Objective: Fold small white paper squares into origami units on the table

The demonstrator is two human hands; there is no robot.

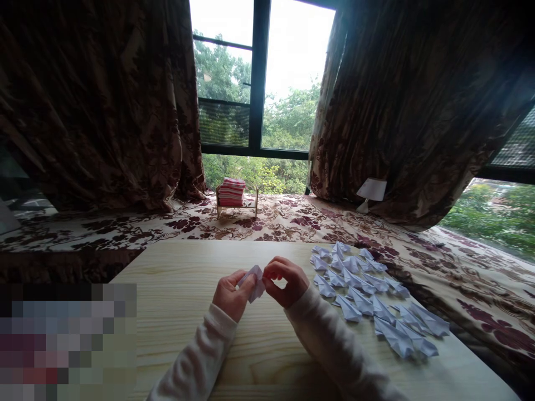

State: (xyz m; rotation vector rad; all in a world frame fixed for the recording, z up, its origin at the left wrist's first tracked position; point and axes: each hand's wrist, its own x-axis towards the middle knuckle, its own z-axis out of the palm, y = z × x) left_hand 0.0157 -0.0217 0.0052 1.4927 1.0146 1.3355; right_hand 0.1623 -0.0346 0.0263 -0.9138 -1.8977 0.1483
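A small folded piece of white paper is held up over the light wooden table. My left hand grips it from the left, thumb pressed on its face. At its right edge, the thumb and forefinger of my right hand pinch the paper, the fingers curled into a ring. To the right of my right hand lie several folded paper shapes, pointed and winged, spread over the table's right side.
Beyond the table, a window seat with a flowered cover carries a small rack of folded pink cloths and a small white lamp. Patterned curtains hang on both sides of the window. A blurred-out patch covers the lower left.
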